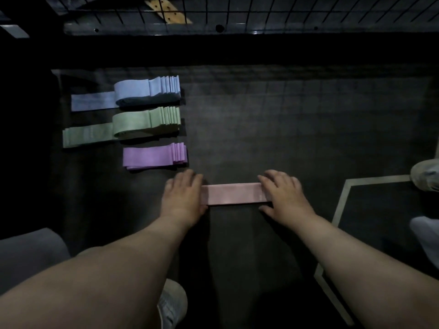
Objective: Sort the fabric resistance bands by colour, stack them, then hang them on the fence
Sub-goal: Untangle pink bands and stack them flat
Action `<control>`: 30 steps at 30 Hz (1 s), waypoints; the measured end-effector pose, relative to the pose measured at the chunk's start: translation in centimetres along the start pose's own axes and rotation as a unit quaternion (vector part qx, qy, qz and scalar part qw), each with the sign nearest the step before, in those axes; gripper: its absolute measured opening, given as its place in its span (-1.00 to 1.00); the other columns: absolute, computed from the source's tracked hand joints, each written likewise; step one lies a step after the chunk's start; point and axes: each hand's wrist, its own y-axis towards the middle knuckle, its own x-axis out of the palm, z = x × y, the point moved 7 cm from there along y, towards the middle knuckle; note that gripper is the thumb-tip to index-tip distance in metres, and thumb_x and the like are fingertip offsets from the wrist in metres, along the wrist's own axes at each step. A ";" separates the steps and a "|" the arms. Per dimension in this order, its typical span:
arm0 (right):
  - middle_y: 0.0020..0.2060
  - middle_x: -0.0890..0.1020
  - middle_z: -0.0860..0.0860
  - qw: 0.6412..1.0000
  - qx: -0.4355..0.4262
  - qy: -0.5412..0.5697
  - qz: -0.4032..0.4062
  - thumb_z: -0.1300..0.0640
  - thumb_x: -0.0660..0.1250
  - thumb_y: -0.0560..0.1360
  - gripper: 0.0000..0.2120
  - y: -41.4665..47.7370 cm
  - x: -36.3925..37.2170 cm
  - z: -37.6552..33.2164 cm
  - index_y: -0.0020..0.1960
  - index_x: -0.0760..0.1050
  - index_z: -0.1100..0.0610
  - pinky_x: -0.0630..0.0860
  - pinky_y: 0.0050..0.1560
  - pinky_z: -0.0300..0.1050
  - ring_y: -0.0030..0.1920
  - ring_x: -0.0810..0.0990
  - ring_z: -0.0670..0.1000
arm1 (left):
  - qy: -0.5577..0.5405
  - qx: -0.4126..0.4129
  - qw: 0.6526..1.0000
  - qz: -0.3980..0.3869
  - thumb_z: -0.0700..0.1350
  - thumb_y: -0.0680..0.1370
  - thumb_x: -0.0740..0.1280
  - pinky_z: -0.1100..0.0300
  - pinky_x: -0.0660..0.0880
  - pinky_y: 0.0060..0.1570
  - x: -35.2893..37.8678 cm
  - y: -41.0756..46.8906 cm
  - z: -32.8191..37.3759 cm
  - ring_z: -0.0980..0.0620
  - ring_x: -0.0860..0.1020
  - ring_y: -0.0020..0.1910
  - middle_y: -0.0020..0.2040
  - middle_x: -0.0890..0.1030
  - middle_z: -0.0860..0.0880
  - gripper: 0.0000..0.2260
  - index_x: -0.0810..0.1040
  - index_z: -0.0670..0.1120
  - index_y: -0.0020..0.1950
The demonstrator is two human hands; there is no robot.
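**Supervisor:** Report band location and hand state.

**Operator:** I see the pink band (234, 194) lying flat on the dark mat (297, 129), directly ahead of me. It is near the purple stack (152, 155) but not touching it. My left hand (184, 197) rests palm down on its left end and my right hand (283, 194) on its right end. The fingers of both hands lie extended. Neither hand curls round the fabric or pinches it.

**Supervisor:** Status of the sort?

**Operator:** The blue stack (142, 91), the green stack (142, 121) and the purple stack lie in a column to my left. I judge that pink starts a fourth pile. No band shows on the fence (285, 8).

**Supervisor:** Handling characteristics?

**Operator:** My estimate is a light, soft, limp, flattened fabric loop, not fragile. It should sag from any single hold. The stepped ends of the stacks suggest the layers slide over one another.

**Supervisor:** Recommended hold?

**Operator:**
1. Pinch both layers at each short end.
2. Keep the band taut and lift it level.
3. When moving a stack, clamp it from above and below so the layers do not fan out.
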 end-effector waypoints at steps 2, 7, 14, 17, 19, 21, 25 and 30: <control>0.52 0.17 0.02 0.998 -0.042 -0.029 -0.040 -0.12 0.42 0.45 -0.17 0.7 0.4 -0.8 0.57 0.10 0.03 0.01 0.49 0.01 0.53 0.10 0.07 | 0.041 0.065 0.997 -0.011 0.07 0.46 0.40 0.01 0.16 0.39 0.7 0.3 1.3 -0.09 0.25 0.41 0.43 0.26 -0.03 -0.38 0.24 0.07 0.46; 0.40 0.32 0.08 0.991 -0.072 -0.091 -0.059 -0.04 0.29 0.54 -0.42 2.6 0.6 -1.8 0.50 0.24 0.07 0.16 0.40 0.03 0.41 0.29 0.12 | 0.061 0.068 0.996 0.015 -0.02 0.52 0.31 0.04 0.29 0.24 1.3 1.1 1.3 -0.10 0.39 0.25 0.28 0.39 -0.06 -0.56 0.33 0.03 0.38; 0.30 0.35 0.08 0.988 -0.084 -0.096 -0.084 -0.05 0.30 0.51 -0.45 3.0 0.9 -1.8 0.44 0.25 0.05 0.28 0.31 0.08 0.30 0.37 0.15 | 0.072 0.080 0.994 0.009 0.00 0.55 0.28 0.05 0.33 0.15 1.3 1.2 1.2 -0.11 0.41 0.21 0.23 0.41 -0.05 -0.69 0.38 0.01 0.28; 0.31 0.35 0.08 0.987 -0.096 -0.099 -0.085 0.02 0.23 0.57 -0.55 2.9 0.8 -2.1 0.42 0.26 0.06 0.30 0.30 0.07 0.30 0.36 0.14 | 0.077 0.084 0.993 0.009 0.01 0.55 0.27 0.04 0.32 0.16 1.3 1.0 1.2 -0.11 0.41 0.22 0.24 0.41 -0.05 -0.68 0.37 0.01 0.29; 0.32 0.35 0.09 0.987 -0.095 -0.103 -0.083 0.04 0.20 0.58 -0.57 2.9 0.8 -2.2 0.42 0.26 0.07 0.30 0.30 0.06 0.30 0.36 0.14 | 0.082 0.086 0.993 0.006 0.02 0.54 0.27 0.04 0.31 0.17 1.3 1.0 1.3 -0.11 0.40 0.22 0.24 0.41 -0.05 -0.67 0.37 0.02 0.29; 0.33 0.34 0.09 0.987 -0.092 -0.103 -0.082 0.01 0.21 0.57 -0.55 2.8 0.7 -2.1 0.43 0.26 0.06 0.29 0.31 0.07 0.31 0.36 0.14 | 0.080 0.083 0.993 -0.003 0.05 0.52 0.29 0.04 0.31 0.18 1.2 1.1 1.4 -0.12 0.40 0.22 0.25 0.40 -0.06 -0.63 0.36 0.01 0.30; 0.42 0.25 0.09 0.993 -0.058 -0.065 -0.079 -0.19 0.33 0.46 -0.33 1.9 0.3 -1.2 0.46 0.23 0.06 0.16 0.41 0.08 0.43 0.24 0.14 | 0.048 0.053 0.997 -0.029 0.26 0.41 0.34 -0.02 0.22 0.33 1.0 0.6 1.0 -0.13 0.31 0.33 0.35 0.31 -0.09 -0.37 0.29 0.02 0.38; 0.40 0.25 0.15 0.915 0.311 0.256 0.026 -0.10 0.34 0.47 -0.38 -0.2 0.3 3.6 0.43 0.27 0.12 0.19 0.42 0.09 0.41 0.25 0.22 | -0.189 -0.297 0.936 -0.008 0.22 0.43 0.37 -0.06 0.15 0.41 0.6 -1.3 -3.3 -0.18 0.21 0.45 0.46 0.21 -0.15 -0.30 0.24 -0.02 0.47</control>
